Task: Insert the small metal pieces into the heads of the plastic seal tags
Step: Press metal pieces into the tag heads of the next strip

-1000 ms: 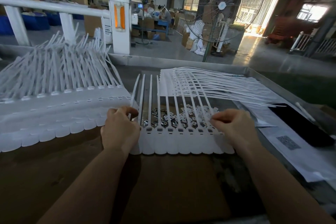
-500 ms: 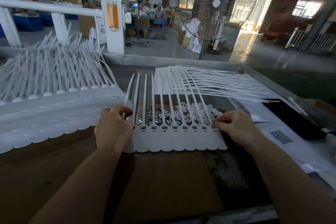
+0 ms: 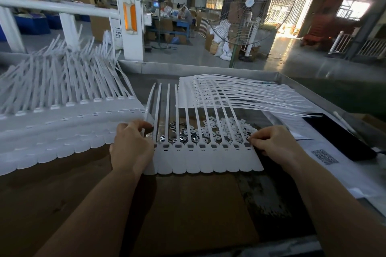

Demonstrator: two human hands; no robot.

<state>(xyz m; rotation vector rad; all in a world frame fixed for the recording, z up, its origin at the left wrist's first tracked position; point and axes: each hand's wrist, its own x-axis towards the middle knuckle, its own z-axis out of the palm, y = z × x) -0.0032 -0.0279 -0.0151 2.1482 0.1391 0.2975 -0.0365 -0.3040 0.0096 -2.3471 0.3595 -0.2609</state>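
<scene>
2 hands, left hand (image 3: 131,148) and right hand (image 3: 273,144), pinch tag strip (image 3: 206,160) ends.

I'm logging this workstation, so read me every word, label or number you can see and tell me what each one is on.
"ABS RESIN": white bag behind the white post; the smaller line beneath is too blurred.
QR-code sheet by the right hand: a code only, with no legible words.
Monitor at the far bench: too small to read.
</scene>
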